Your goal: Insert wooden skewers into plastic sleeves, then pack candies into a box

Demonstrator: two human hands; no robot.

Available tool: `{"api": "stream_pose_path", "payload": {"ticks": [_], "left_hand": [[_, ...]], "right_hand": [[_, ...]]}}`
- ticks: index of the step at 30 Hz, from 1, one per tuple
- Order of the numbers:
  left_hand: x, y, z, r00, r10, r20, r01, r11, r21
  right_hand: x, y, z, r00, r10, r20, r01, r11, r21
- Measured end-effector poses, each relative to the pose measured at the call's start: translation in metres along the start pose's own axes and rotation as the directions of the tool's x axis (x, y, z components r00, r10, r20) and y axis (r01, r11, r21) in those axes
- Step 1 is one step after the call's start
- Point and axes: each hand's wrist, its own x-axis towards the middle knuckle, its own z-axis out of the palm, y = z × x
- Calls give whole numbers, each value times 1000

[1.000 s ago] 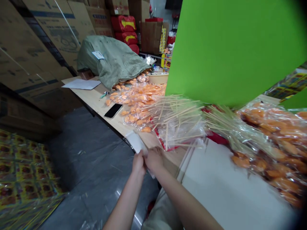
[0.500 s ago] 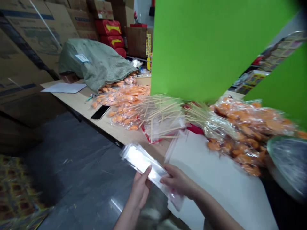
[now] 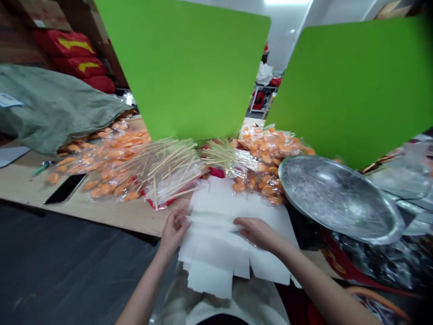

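Note:
A thin stack of clear plastic bags (image 3: 212, 220) stretches level between my hands, its outline faint against the white sheets (image 3: 216, 253) beneath. My left hand (image 3: 176, 228) pinches the left end with curled fingers. At the right end, my right hand (image 3: 255, 231) grips the stack, thumb and fingers closed together. The white sheets overlap at the table's near edge and reach over my lap. Just beyond them lie wooden sticks (image 3: 172, 162) on a pile of clear bags.
Wrapped orange pieces (image 3: 111, 158) are heaped at left, with more orange pieces (image 3: 270, 149) behind the sheets. A large metal bowl (image 3: 338, 198) stands at right. Left of the heap is a phone (image 3: 66, 188). Green panels (image 3: 196, 67) rise behind, beside a grey-green sack (image 3: 57, 104).
The view has swung right. My hands have brought the bags from beside the table edge to over the white sheets, turning them level, and my hands are farther apart.

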Motion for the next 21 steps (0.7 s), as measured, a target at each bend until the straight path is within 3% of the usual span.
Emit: {"api": "stream_pose_path", "payload": {"ticks": [1,2,3,4,5,6,8,11,14,17,21], "left_hand": [[-1,6,5,991,105,83,-119,975,188],[-5,11,13,951,195,238,-279,874,397],[-10,14,24,868,227,441,-467,674,573],[-16,14,38,764,151,628,-623,427,655],[-22,13,54,682,28,731,-716,226,660],[-26,9,70,651,-89,754,-750,75,657],[-31,-3,98,670,-223,708,-738,-102,667],[-24,-17,118,724,-242,646,-688,-181,703],[-14,-20,119,733,-238,637,-679,-210,703],[-11,-20,117,717,-253,650,-696,-214,685],[-11,-23,118,721,-250,646,-693,-231,683]], "right_hand": [[-1,4,4,1000,-8,-5,7,999,-33],[-2,7,9,1000,-25,-12,25,997,-77],[-2,8,14,998,-56,-21,53,988,-144],[-2,8,18,995,-97,-35,87,972,-219],[-2,8,22,989,-137,-53,116,950,-289],[-2,8,24,983,-167,-77,132,931,-340],[-4,11,24,976,-179,-124,120,917,-380],[-14,29,28,962,-87,-258,6,953,-302],[-28,57,48,871,102,-481,-80,995,66],[-32,72,81,770,335,-542,-42,876,481],[-13,60,110,768,432,-473,47,698,714]]}}
